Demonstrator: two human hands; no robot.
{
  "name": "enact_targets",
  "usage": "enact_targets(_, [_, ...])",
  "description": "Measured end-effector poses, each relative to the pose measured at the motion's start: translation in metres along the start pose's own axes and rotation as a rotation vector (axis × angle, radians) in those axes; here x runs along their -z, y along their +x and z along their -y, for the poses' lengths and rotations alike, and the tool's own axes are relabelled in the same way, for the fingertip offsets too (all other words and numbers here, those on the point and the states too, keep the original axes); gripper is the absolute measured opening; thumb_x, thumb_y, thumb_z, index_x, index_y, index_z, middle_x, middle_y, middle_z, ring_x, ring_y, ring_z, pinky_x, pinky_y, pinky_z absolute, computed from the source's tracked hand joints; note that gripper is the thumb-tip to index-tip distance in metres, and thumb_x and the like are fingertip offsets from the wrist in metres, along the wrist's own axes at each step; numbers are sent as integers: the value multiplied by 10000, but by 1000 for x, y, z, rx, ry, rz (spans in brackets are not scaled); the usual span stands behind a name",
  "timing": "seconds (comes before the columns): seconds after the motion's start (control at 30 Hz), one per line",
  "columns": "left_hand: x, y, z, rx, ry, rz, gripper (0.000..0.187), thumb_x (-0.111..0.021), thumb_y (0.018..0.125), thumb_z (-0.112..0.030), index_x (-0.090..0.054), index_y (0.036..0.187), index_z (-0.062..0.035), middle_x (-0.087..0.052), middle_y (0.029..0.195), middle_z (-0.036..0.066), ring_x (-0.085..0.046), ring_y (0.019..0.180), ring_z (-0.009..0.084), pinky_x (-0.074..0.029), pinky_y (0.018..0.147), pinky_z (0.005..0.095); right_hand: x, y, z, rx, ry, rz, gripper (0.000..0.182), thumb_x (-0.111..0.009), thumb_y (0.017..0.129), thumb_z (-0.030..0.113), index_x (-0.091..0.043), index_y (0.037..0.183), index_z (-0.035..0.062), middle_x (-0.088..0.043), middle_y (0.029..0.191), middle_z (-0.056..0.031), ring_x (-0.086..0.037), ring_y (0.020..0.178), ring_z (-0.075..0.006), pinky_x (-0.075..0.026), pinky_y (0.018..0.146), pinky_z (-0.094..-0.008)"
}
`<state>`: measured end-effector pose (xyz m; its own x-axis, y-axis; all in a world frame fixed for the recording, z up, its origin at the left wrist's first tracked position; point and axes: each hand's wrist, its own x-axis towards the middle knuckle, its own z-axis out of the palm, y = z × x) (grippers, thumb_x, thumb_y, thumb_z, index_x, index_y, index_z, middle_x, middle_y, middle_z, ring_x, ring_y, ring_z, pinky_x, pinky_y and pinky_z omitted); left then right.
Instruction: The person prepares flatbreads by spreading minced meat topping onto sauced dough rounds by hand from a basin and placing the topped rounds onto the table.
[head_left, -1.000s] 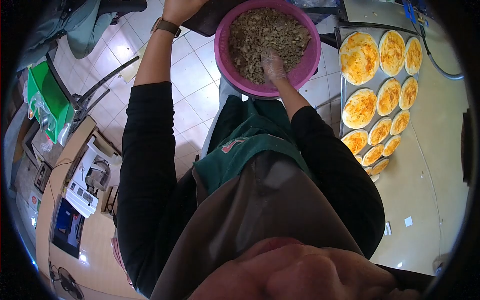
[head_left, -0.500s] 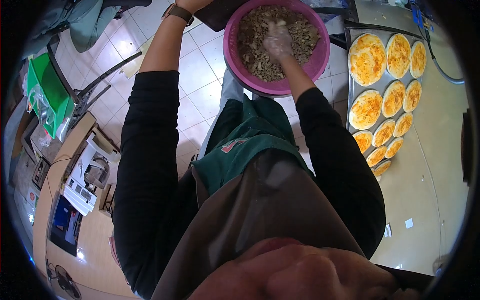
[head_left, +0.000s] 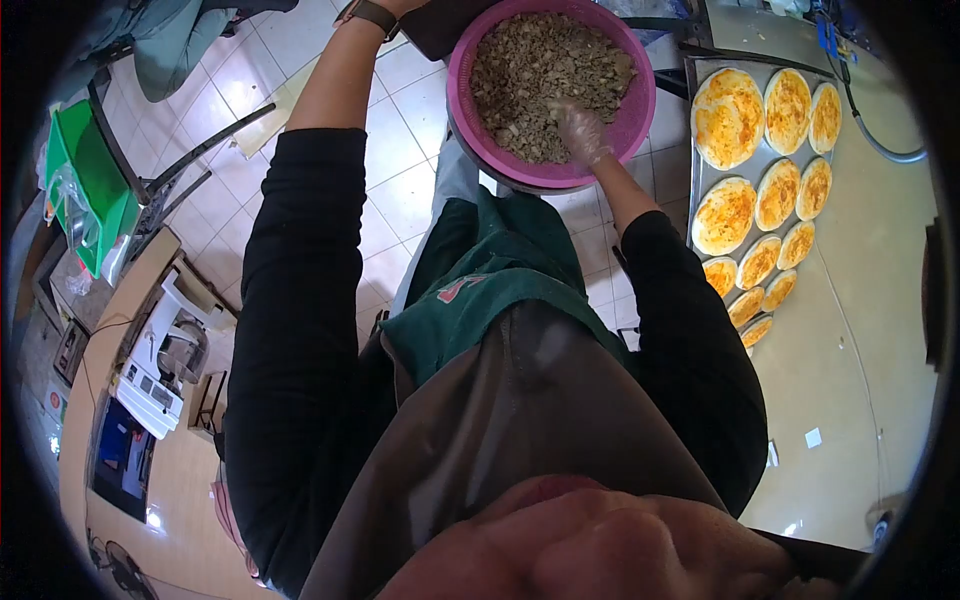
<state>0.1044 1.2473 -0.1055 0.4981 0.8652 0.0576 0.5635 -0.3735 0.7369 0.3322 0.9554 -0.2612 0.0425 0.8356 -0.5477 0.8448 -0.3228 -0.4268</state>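
My right hand [head_left: 582,134], in a thin clear glove, is at the lower right side of a pink plastic basin [head_left: 640,112]. Its fingers point down into a brownish chopped filling [head_left: 540,60], partly sunk in the loose bits, so their grip is hidden. The filling covers most of the basin's bottom. At the top edge of the view, left of the basin, my left hand [head_left: 402,5] is mostly cut off beyond the watch on its wrist. Its fingers are out of sight near a dark flat surface [head_left: 445,25].
To the right, a metal tray [head_left: 745,172] of several browned flatbreads [head_left: 727,118] lies on a pale table [head_left: 860,300]. A green bin [head_left: 90,180] stands at left, near a white kitchen machine [head_left: 160,360]. A person's leg [head_left: 180,50] shows at upper left.
My right hand has drawn back from the middle of the filling toward the basin's lower right side. My left hand has stayed near the top edge.
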Motion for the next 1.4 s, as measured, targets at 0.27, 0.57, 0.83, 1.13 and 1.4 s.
enact_targets(0.27, [-1, -1, -2, 34, -9, -7, 292, -729, 710, -226, -534, 724, -9, -505, 588, 139, -479, 538, 235, -418, 547, 388, 36, 32, 19, 125, -188, -211, 476, -472, 954, 453, -655, 1126, 49, -640, 1154, -195, -628, 1019, -357, -495, 926, -473])
enact_targets(0.57, [-1, -1, -2, -4, -5, -9, 301, -728, 710, -221, -524, 719, 0, -481, 585, 132, -461, 540, 222, -412, 546, 381, -3, 102, 83, 141, -528, -223, 529, -505, 930, 474, -570, 1313, 116, -471, 1423, -158, -552, 1199, -341, -444, 1022, -453])
enact_targets(0.83, [2, 0, -3, 61, -12, 29, 303, -726, 715, -229, -525, 719, -3, -471, 581, 111, -444, 543, 200, -408, 547, 373, 29, 72, 28, 463, -681, 131, 562, -491, 935, 462, -496, 1397, 141, -451, 1443, -161, -518, 1228, -374, -384, 1076, -506])
enact_targets(1.13, [1, 0, -2, 50, -28, 19, 307, -731, 722, -203, -499, 707, -3, -415, 560, 88, -414, 548, 165, -390, 533, 360, -15, 18, 57, 317, -631, 33, 447, -493, 949, 367, -525, 1372, 226, -450, 1455, -118, -484, 1267, -369, -421, 1037, -479])
enact_targets(1.4, [1, 2, -3, 46, -49, 21, 331, -733, 722, -186, -459, 679, -5, -387, 555, 87, -383, 543, 162, -370, 519, 366, -22, 15, -41, 286, 219, -78, 318, -502, 891, 18, -605, 1183, 86, -615, 1134, -160, -621, 1054, -319, -503, 934, -370])
